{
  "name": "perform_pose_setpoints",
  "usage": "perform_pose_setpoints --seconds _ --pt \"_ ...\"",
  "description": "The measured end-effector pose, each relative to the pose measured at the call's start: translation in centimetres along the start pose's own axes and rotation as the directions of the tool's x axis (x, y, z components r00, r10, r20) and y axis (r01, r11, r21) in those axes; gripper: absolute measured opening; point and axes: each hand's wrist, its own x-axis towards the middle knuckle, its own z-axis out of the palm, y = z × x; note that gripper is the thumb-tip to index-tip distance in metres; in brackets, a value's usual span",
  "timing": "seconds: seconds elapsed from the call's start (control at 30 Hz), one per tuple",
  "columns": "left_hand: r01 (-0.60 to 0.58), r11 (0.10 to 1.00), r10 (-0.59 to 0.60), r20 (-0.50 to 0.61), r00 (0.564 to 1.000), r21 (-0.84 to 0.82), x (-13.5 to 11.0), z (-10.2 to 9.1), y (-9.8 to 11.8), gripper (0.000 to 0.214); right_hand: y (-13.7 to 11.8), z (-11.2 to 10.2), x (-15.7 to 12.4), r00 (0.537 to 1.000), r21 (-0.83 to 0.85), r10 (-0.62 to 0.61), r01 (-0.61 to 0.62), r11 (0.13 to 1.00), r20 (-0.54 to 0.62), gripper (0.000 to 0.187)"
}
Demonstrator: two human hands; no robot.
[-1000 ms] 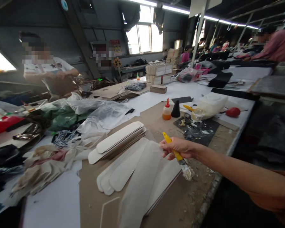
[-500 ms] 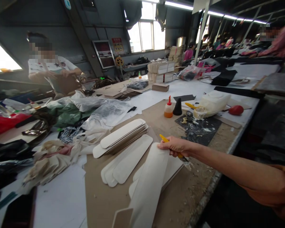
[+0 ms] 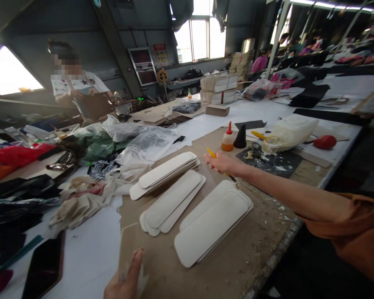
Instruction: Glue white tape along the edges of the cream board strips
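My right hand is closed around the yellow handle of a brush, its bristle end pointing down above the far end of a pile of long white boards with rounded ends. At the bottom edge my left hand has its thumb against a flat, straight-edged beige piece, blurred and partly see-through. Left of the nearest pile lie a fanned group of similar boards and a taller stack. All rest on a brown sheet.
Beyond my right hand stand an orange glue bottle, a black cone and a tilted white jug on a glue-smeared dark sheet. Fabric and plastic cover the left side. A person works across the table.
My right hand has let go of the long white board and moved away with the brush. A board now tops the middle group. My left hand has come into view with the beige piece.
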Motion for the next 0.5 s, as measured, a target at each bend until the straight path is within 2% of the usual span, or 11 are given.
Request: perform_pose_setpoints --seconds 0.07,0.17,0.3,0.37,0.5 --pt "-0.113 0.988 0.107 0.059 0.992 0.101 -0.7 1.0 -1.2 0.045 0.7 -1.3 -1.1 0.999 -0.007 -0.018 0.018 1.000 -0.034 0.031" --pt "-0.285 0.938 0.238 0.232 0.943 0.199 -2.3 3.2 -2.0 0.051 1.5 -3.1 -3.6 0.999 0.061 -0.002 0.005 0.998 -0.049 0.035" --pt "-0.330 0.845 0.178 0.361 0.916 0.421 -3.8 5.3 -0.4 0.057 2.4 -5.4 -6.2 0.998 0.169 0.046 -0.038 0.985 -0.041 0.042" --pt "-0.355 0.779 0.166 0.377 0.911 0.517 -4.3 5.8 0.4 0.055 3.2 -6.7 -6.9 0.996 0.105 0.014 -0.005 0.994 -0.086 0.050" --pt "-0.426 0.695 0.262 0.347 0.900 0.579 -5.6 6.5 0.8 0.048 5.4 -9.8 -7.5 0.970 -0.202 -0.108 0.063 0.977 -0.220 0.061"
